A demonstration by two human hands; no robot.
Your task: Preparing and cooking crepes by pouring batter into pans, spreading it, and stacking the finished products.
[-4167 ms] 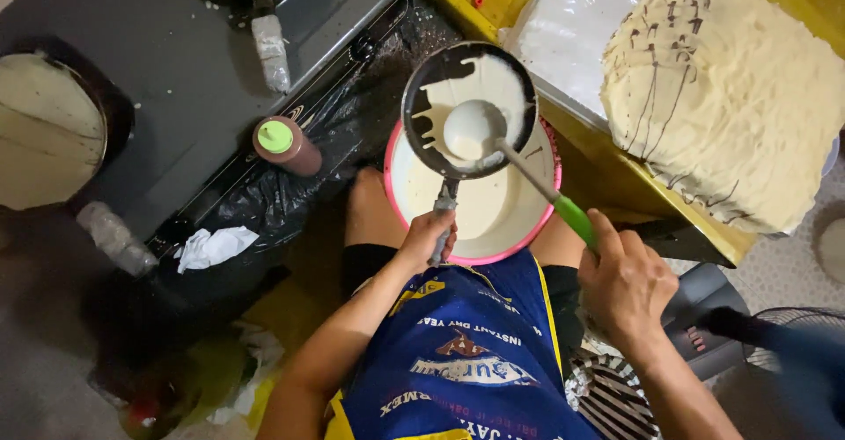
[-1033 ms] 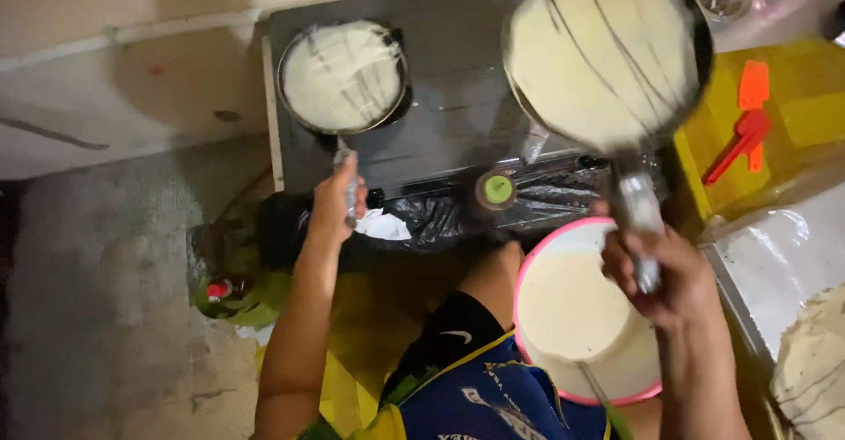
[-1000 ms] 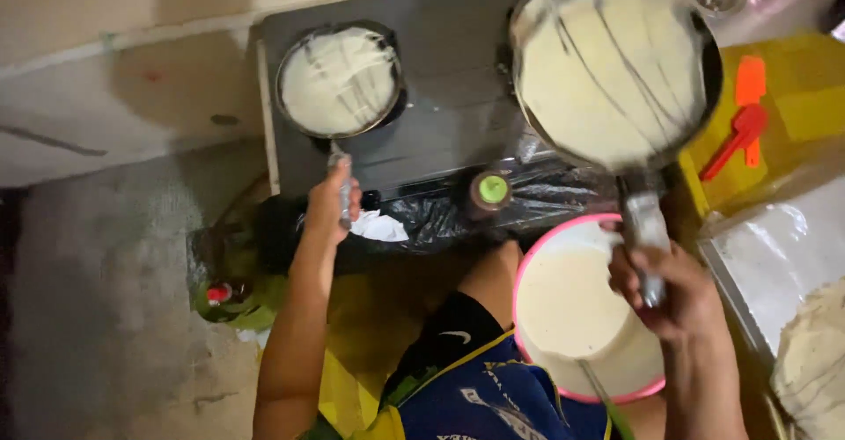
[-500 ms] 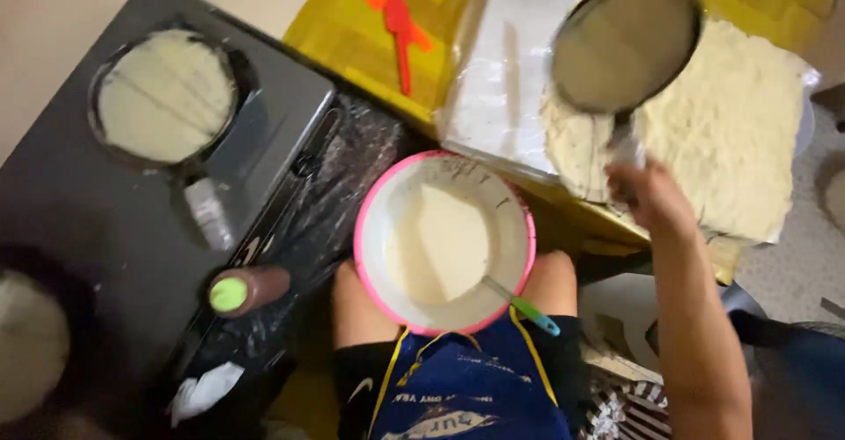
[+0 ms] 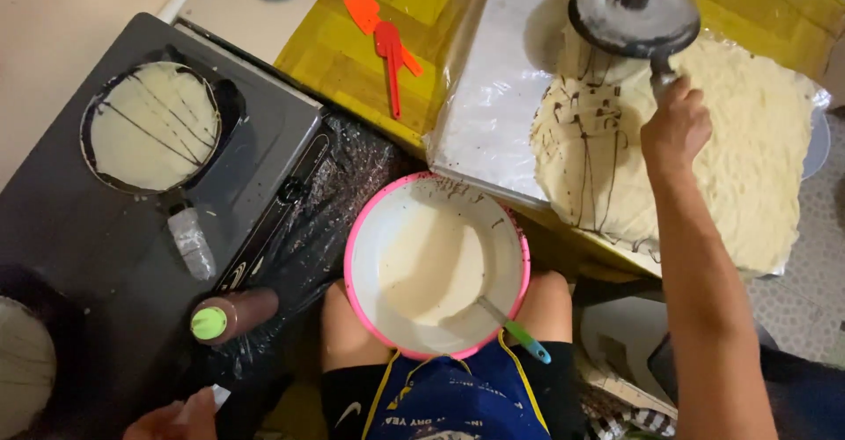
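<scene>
Clamping the pan (image 5: pixel 634 11) handle, right hand (image 5: pixel 674 128) sits below it, seemingly inverted over crepes (image 5: pixel 704 150).

Pink-rimmed white round plastic bowl (image 5: pixel 437 268) holds cream batter; pale round crepes (image 5: pixel 669 154) carry dark brown drizzled lines; yellow table (image 5: pixel 352 62).

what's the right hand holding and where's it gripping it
The right hand holds a small round pan turned upside down over the stack of crepes; its grip is on the pan's handle, just below the rim.
</scene>
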